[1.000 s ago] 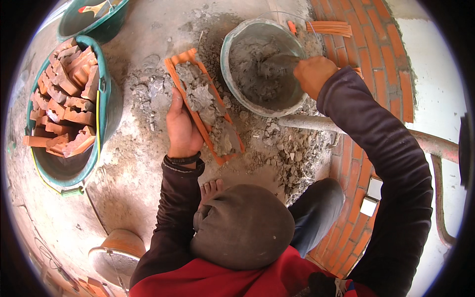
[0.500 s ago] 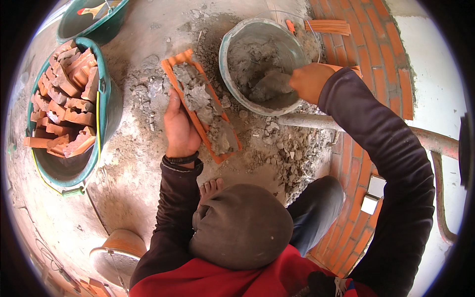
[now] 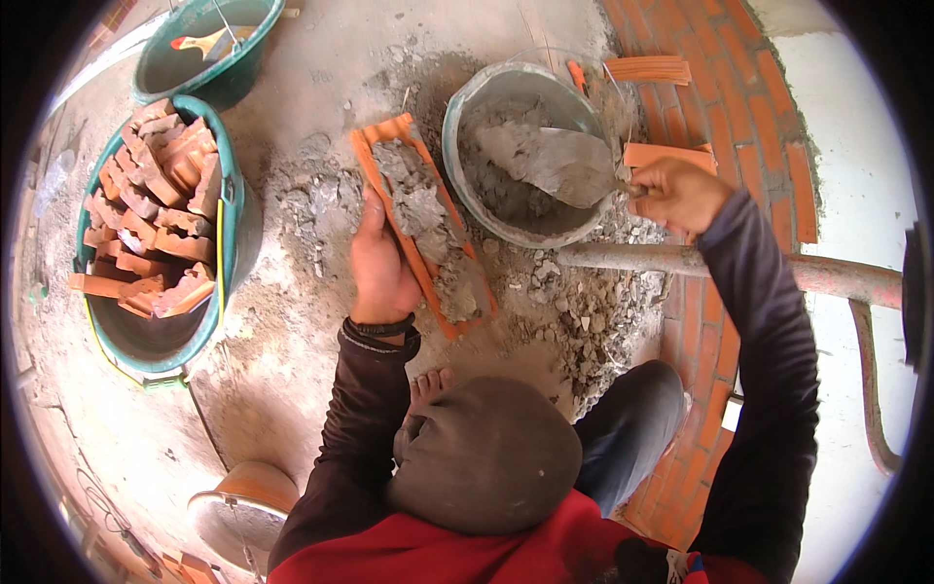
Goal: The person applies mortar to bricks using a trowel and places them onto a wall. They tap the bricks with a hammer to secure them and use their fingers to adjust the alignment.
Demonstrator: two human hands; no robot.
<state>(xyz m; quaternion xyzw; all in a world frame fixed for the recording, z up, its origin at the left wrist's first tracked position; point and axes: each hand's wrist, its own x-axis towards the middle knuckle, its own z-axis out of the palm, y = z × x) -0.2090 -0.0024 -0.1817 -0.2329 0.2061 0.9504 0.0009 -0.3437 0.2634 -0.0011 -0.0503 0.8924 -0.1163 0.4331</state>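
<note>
a building site: mortar [image 3: 508, 200], brickwork [image 3: 730, 136], rubble [image 3: 592, 323] (and bucketed brick pieces [image 3: 156, 197])

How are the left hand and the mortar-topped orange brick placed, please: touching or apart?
Touching: the head view shows the left hand holding the mortar-topped orange brick, thumb against its left edge.

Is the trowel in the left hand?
No, the right hand grips the trowel, while the left hand holds a mortar-topped brick.
</note>
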